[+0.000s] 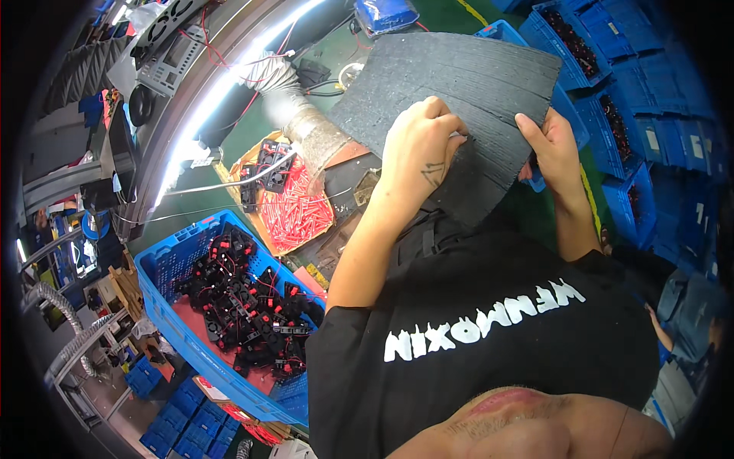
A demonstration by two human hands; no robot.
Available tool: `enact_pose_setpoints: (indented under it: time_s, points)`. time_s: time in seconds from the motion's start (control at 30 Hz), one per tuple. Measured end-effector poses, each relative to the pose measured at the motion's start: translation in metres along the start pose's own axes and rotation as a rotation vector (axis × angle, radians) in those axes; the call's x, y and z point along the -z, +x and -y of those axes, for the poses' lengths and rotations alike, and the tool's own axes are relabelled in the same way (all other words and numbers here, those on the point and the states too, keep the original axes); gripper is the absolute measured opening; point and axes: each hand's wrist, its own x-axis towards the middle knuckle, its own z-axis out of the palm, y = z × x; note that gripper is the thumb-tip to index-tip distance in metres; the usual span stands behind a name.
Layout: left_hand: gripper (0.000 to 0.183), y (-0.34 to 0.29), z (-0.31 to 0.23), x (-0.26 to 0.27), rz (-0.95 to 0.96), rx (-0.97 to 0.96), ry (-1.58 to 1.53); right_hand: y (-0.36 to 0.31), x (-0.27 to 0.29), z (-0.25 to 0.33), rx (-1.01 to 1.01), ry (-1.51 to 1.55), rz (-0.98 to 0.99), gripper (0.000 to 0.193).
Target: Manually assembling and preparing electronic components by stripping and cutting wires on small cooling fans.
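Several stacked blue crates point(180, 424) occupy the lower left of a crowded workshop. To their right, a large blue crate point(172, 264) holds a heap of small black fans point(245, 306) with red parts and wires. A lit tube lamp point(205, 115) slants above it. Next come a flexible duct point(279, 80) and a cardboard carton point(260, 222) bearing slender red pieces and a few square black fans point(273, 164). At centre, a dark grey grooved board point(459, 84) is held before a black T-shirt point(489, 371). The left hand point(420, 149) lies over the board, fingers curled; whether they pinch anything cannot be told. The right hand point(556, 149) grips the right edge, thumb on the upper face. Edges and clearance: the board's left corner lies near the duct, leaving little room there; its lower edge comes near the shirt. To the right, a strip of green floor point(527, 206) with a yellow line point(589, 200) shows beside the right forearm, bounded by loaded blue bins point(600, 141) and taller blue stacks point(677, 153).
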Motion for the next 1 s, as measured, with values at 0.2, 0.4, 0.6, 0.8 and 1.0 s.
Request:
enact_pose_setpoints:
  time_s: [0.2,0.4,0.6,0.8,1.0]
  points:
    - [0.010,0.001,0.000,-0.003,0.000,-0.033,0.046,0.000,0.000,0.001,-0.021,0.010,0.007,0.032]
    - [0.009,0.004,0.007,-0.006,0.061,0.027,-0.057,-0.001,0.004,-0.007,0.008,0.019,0.007,0.031]
    - [0.009,0.006,0.011,-0.010,0.092,0.016,-0.044,-0.001,0.001,-0.008,0.021,0.025,0.018,0.030]
    - [0.010,0.006,0.008,-0.015,0.107,0.079,0.010,-0.004,-0.002,-0.006,0.009,0.046,-0.004,0.030]
    - [0.011,0.001,0.009,-0.022,0.045,0.115,0.048,-0.004,0.001,-0.009,-0.013,0.038,0.003,0.031]
